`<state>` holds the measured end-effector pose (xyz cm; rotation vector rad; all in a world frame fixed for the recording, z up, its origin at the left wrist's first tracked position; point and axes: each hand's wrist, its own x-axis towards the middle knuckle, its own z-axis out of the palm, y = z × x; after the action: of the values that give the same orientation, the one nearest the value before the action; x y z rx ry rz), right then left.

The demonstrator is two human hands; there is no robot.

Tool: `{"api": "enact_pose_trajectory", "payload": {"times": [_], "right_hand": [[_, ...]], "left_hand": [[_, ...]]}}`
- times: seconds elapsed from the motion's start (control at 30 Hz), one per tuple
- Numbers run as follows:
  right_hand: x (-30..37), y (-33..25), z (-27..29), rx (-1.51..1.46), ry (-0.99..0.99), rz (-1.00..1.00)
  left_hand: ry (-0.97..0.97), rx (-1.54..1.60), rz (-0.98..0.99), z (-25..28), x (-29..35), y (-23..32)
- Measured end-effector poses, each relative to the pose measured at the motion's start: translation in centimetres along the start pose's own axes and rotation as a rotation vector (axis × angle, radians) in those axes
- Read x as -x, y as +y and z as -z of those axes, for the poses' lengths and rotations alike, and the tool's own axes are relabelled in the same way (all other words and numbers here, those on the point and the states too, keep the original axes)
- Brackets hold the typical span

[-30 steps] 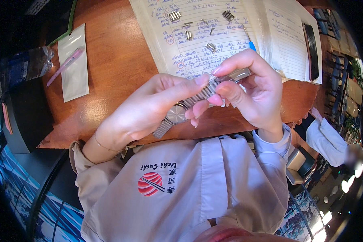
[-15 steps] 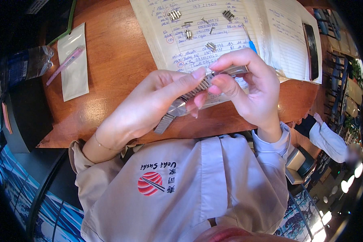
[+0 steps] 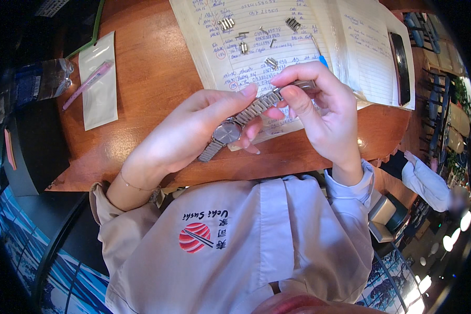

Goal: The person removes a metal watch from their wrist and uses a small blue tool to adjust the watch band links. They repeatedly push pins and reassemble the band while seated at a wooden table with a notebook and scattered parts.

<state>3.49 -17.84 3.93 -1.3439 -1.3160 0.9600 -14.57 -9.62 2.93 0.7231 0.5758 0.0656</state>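
A silver metal wristwatch (image 3: 227, 132) is stretched between my hands, its round case back facing up. My left hand (image 3: 201, 115) is closed around the case and the nearby band, thumb on top of the links. Thumb and forefinger of my right hand (image 3: 324, 102) pinch the far end of the band, by the clasp. Beyond my fingers, on an open notebook (image 3: 214, 68) with handwriting, lie several loose watch links (image 3: 271, 63) and small metal pins (image 3: 273, 43). A small screwdriver with a blue handle (image 3: 323, 60) rests to the right of them.
On the left of the wooden table (image 3: 136, 68) are a white packet (image 3: 100, 99), a pink pen (image 3: 86, 86) and a clear plastic bottle (image 3: 49, 76). A dark phone (image 3: 400, 68) lies on the notebook's right page. Another person (image 3: 426, 183) is in the background at right.
The watch has turned so its case back and band links show more plainly. My left thumb has shifted slightly left along the band; both hands keep their hold.
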Motion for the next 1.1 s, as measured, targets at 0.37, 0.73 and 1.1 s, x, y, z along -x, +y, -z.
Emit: {"api": "enact_pose_trajectory", "payload": {"times": [0.37,0.73,1.1], "right_hand": [[-0.1,0.2,0.4,0.2,0.024,0.221],[-0.2,0.4,0.3,0.388,0.048,0.382],[-0.8,2.3,3.2,0.959,0.439,0.046]], "left_hand": [[0.082,-0.359,-0.235,-0.1,0.8,-0.3],[0.087,-0.44,-0.268,0.1,0.9,0.1],[0.107,-0.383,-0.258,0.2,0.5,-0.1]]}}
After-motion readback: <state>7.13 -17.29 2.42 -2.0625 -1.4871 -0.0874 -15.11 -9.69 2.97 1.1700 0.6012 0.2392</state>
